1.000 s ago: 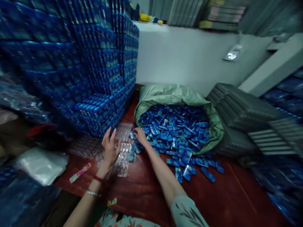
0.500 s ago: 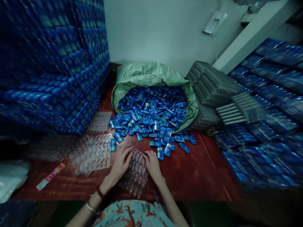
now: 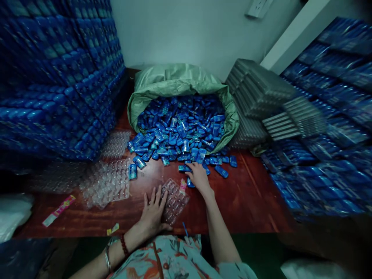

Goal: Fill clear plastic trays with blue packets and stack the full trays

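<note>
My left hand (image 3: 153, 215) lies on the table with its fingers spread, the fingertips at the left edge of a clear plastic blister tray (image 3: 174, 203). The tray rests slanted on the wood, and its cups look see-through. My right hand (image 3: 200, 179) reaches past the tray to the front of a heap of small blue packets (image 3: 174, 131). Its fingers are apart and curve over a blue packet (image 3: 184, 168); whether they touch it is hard to tell. Another blue packet (image 3: 190, 183) lies just under that hand. A small pink slip (image 3: 183, 185) sits at the tray's upper right corner.
The packets spill from a green woven sack (image 3: 186, 77) against the wall. More clear trays (image 3: 109, 182) lie at the left, near a pink and white strip (image 3: 59, 210). Tall blue stacks (image 3: 58, 104) stand at left, with grey trays (image 3: 261, 89) and blue packs (image 3: 334, 162) at right.
My right hand has left the tray and moved up to the packets. The left hand has flattened lower down, and the tray has turned. The pink slip and a yellow scrap now show.
</note>
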A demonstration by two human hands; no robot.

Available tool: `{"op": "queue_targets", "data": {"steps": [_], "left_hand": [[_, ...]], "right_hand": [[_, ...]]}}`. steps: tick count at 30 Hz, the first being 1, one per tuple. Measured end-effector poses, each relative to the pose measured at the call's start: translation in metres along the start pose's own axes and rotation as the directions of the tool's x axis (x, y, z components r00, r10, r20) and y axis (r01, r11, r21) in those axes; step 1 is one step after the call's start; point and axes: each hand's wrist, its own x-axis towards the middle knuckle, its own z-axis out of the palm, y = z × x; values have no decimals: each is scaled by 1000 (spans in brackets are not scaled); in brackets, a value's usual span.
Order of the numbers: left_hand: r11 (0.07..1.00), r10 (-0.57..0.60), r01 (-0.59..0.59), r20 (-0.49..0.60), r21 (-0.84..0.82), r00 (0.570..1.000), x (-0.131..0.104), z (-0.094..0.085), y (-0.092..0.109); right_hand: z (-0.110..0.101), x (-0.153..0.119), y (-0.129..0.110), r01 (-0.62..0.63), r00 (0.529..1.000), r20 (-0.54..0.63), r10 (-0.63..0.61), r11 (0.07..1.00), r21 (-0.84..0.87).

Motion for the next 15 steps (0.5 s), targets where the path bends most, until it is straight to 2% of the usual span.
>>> {"op": "queue_targets", "data": {"steps": [3, 5, 7, 10, 12, 15], "left_hand": [[981, 175, -187, 168, 58, 970, 9, -11, -15], [955, 264, -287, 239, 69, 934, 17, -23, -29], [928, 348, -369, 252, 44, 903, 24, -35, -42], [875, 482, -481, 162, -46, 861, 38, -49, -50], [852, 518, -510, 46, -120, 854, 53, -56, -47], [878, 428, -455, -178, -152, 886, 79, -65, -33]], "right_hand": [[0, 8, 9, 65, 996, 47, -71, 991, 121], [-3, 8, 20, 103, 994, 7, -109, 958, 269], [-7, 3, 31, 97, 994, -82, -71, 926, 364], [-8, -6, 35, 28, 982, -185, 46, 924, 381], [-4, -9, 26, 9, 980, -190, 57, 944, 330], [2, -6, 6, 33, 996, -90, -24, 994, 99]]}}
